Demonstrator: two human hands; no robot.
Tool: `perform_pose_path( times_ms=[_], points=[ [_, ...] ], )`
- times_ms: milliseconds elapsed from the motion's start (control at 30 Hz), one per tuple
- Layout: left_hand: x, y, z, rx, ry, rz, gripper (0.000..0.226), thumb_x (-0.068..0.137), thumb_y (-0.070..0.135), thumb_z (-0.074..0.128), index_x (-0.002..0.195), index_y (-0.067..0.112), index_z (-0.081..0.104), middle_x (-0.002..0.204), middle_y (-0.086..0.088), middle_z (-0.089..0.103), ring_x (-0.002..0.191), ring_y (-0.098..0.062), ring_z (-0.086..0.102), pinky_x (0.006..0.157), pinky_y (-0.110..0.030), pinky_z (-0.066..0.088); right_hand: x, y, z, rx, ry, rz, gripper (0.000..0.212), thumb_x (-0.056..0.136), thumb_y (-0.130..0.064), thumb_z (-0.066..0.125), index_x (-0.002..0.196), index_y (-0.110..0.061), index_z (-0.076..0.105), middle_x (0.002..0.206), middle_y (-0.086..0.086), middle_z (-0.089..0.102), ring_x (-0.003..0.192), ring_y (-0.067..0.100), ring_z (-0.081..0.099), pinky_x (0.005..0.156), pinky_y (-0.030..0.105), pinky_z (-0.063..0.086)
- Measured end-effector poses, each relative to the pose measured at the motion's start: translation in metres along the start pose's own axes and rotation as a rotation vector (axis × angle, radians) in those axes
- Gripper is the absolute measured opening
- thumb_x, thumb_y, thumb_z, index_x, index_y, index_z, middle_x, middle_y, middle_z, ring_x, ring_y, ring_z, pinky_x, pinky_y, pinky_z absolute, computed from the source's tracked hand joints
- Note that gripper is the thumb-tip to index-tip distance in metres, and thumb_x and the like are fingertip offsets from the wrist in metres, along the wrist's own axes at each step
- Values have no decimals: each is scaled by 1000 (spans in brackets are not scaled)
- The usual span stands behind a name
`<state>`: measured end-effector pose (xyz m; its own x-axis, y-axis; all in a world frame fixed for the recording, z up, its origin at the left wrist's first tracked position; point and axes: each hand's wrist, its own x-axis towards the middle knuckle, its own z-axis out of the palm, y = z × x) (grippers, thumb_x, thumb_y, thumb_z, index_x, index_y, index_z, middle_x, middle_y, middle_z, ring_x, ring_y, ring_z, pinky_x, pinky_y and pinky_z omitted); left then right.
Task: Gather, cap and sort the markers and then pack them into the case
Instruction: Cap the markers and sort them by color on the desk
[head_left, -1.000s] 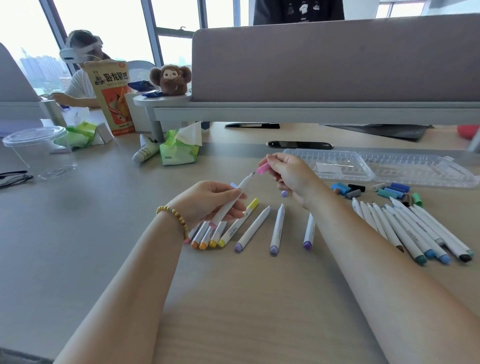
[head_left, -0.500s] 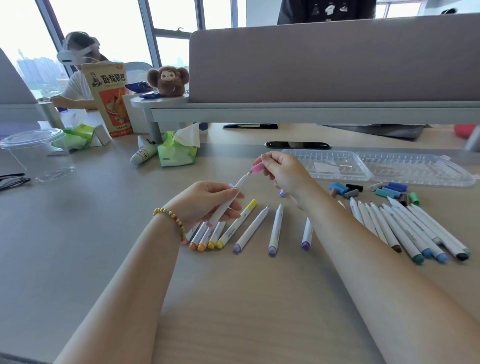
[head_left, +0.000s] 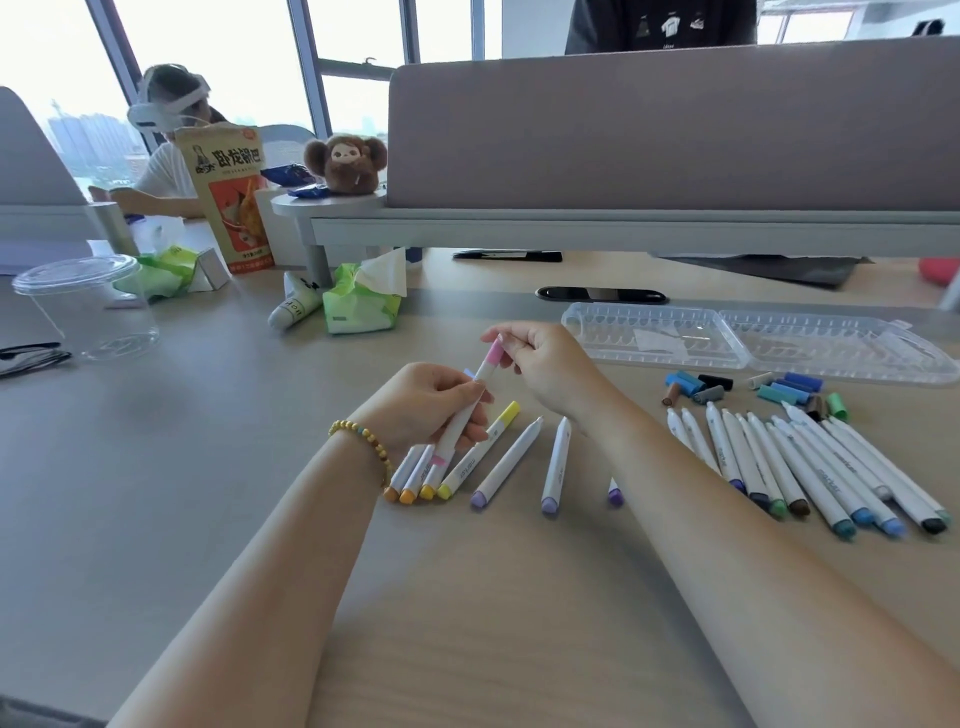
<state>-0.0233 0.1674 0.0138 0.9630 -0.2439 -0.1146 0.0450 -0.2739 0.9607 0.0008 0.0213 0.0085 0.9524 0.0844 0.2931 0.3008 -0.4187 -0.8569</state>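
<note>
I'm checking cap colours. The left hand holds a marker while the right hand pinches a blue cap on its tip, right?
Not quite: the cap is pink, not blue, as the head view shows. The left hand does hold the marker, and the right hand pinches the cap on its tip.

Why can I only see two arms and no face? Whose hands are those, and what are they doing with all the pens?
The camera sits on a person's head and looks down, so you see only their own arms. There is just this one view. The left hand, with a bead bracelet, holds a white marker by its barrel. The right hand pinches a pink cap at the marker's tip. On the table lie a short row of yellow, orange and purple markers, a bigger bunch of blue, green and dark markers, and a little pile of loose caps. Behind them lies the clear plastic case, open with no markers in it.
</note>
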Motion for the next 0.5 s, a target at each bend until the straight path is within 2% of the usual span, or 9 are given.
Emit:
perform_pose_path(
  times_ms=[100, 167, 200, 267, 333, 400, 500],
  points=[
    [-1, 3, -11, -20, 40, -3, 20, 95, 17, 51, 89, 2, 64, 72, -7, 68, 54, -9, 65, 55, -19, 56, 1, -3, 5, -18, -16, 16, 35, 102, -12, 36, 132, -10, 52, 90, -3, 58, 72, 1, 48, 71, 6, 40],
    [4, 0, -21, 57, 244, 42, 20, 94, 19, 54, 84, 5, 65, 76, -8, 71, 59, -14, 67, 59, -25, 58, 2, 1, 9, -69, 25, 24, 38, 102, -13, 34, 137, -14, 47, 99, -2, 56, 79, 6, 48, 83, 18, 41],
    [7, -4, -27, 129, 373, 81, 23, 93, 21, 55, 79, 6, 65, 75, -8, 71, 63, -18, 68, 64, -31, 59, 3, 4, 8, -85, 71, 39, 39, 101, -11, 32, 137, -15, 46, 99, -2, 56, 77, 5, 47, 83, 20, 41],
    [11, -10, -38, 395, 523, 117, 34, 92, 31, 54, 71, 7, 65, 68, -6, 71, 64, -23, 69, 69, -36, 58, 4, 10, -1, -99, 151, 95, 39, 100, -6, 30, 133, -14, 48, 98, 0, 57, 68, 2, 45, 67, 15, 40],
    [8, -12, -41, 695, 483, 31, 46, 91, 45, 50, 68, 8, 64, 63, -3, 66, 53, -21, 63, 56, -27, 54, 4, 15, -12, -96, 198, 157, 40, 97, -2, 30, 129, -14, 51, 98, 1, 57, 65, 3, 44, 56, 16, 36],
    [6, -13, -35, 906, 374, -59, 49, 90, 51, 46, 65, 11, 58, 60, 0, 56, 48, -16, 56, 44, -21, 40, 4, 18, -19, -74, 233, 198, 40, 94, 0, 31, 125, -15, 53, 101, 2, 57, 65, 6, 45, 55, 19, 38],
    [9, -17, -24, 1050, 308, -46, 48, 91, 50, 43, 57, 17, 48, 58, 1, 48, 52, -11, 46, 46, -22, 33, 4, 18, -19, -51, 250, 223, 40, 93, 1, 31, 121, -15, 54, 105, 5, 57, 69, 5, 46, 59, 24, 41]
  ],
)
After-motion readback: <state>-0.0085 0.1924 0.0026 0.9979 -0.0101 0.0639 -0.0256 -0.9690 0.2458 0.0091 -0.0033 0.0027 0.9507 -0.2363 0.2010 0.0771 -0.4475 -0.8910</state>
